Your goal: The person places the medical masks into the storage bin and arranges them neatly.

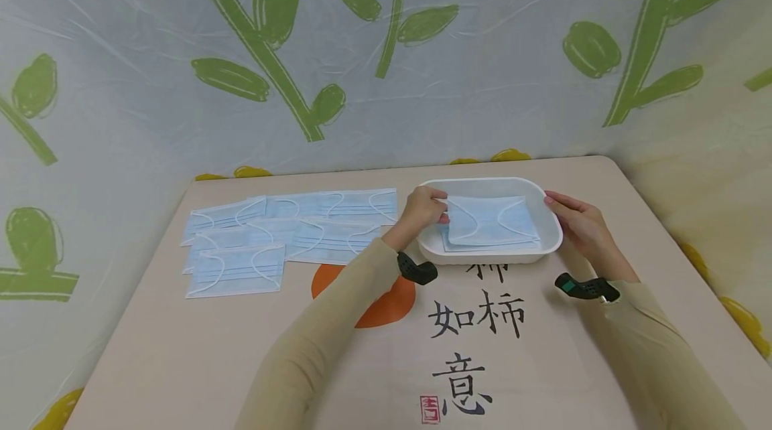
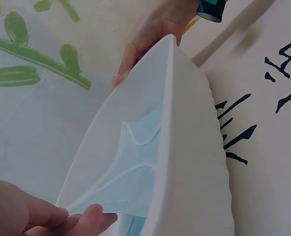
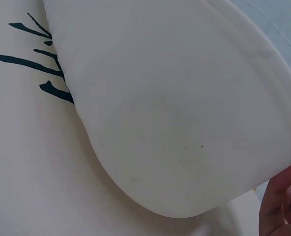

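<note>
A white tray (image 1: pixel 488 258) with rounded corners stands at the back right of the table. Inside it a light blue face mask (image 1: pixel 490 219) lies over at least one other mask, whose lower edge shows beneath. My left hand (image 1: pixel 421 212) reaches over the tray's left rim and pinches the upper mask's left edge between thumb and fingers, as the left wrist view also shows. At the opposite end my right hand (image 1: pixel 580 224) grips the tray's rim. Only its fingertips (image 3: pixel 283 184) appear in the right wrist view, against the tray's wall.
Several more blue masks (image 1: pixel 241 269) lie spread and overlapping on the table's left side. The tabletop (image 1: pixel 181 363) carries a printed orange shape (image 1: pixel 386 303) and black characters (image 1: pixel 461 383). A patterned curtain (image 1: pixel 458 102) hangs behind the table's back edge.
</note>
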Motion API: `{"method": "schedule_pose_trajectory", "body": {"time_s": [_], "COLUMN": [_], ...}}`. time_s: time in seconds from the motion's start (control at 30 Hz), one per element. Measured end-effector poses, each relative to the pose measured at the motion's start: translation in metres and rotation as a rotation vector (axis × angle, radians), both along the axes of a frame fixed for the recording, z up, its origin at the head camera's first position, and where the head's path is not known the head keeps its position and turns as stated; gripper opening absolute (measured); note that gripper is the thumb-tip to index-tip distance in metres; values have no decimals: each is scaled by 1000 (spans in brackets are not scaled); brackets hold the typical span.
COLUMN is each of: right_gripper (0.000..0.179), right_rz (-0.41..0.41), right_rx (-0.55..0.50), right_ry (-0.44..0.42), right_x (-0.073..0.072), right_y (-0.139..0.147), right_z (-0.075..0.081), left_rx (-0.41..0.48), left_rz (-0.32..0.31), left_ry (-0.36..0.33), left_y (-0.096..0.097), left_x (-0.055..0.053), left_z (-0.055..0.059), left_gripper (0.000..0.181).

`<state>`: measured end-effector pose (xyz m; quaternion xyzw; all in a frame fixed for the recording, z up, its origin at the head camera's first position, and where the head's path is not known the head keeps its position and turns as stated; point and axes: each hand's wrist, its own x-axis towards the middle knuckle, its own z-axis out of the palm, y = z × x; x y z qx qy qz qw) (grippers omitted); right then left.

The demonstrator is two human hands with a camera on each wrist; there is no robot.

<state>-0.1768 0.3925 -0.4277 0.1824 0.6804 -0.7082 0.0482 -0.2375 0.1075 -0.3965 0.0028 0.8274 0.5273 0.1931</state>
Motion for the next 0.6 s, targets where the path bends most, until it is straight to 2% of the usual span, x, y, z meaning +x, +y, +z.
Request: {"method": "schedule_pose_trajectory", "body": {"time_s": [0.23,0.47,0.6], "right_gripper": [59,80,83], "right_rz": [3,-1,1], "right_rx": [0,28,31], "right_ry": [6,-24,-24], "right_x": [0,-1,-1], "right_y": [0,-1,-1], "right_z": [-1,0,0], "left_rx": [-24,22,45], "left_rz": [-36,-11,-3], "left_ry": [3,1,-13], "left_y": [-5,-11,-15], "left_x": [-1,-2,-2], "left_z": [2,7,10], "left_gripper": [33,33,35]}}
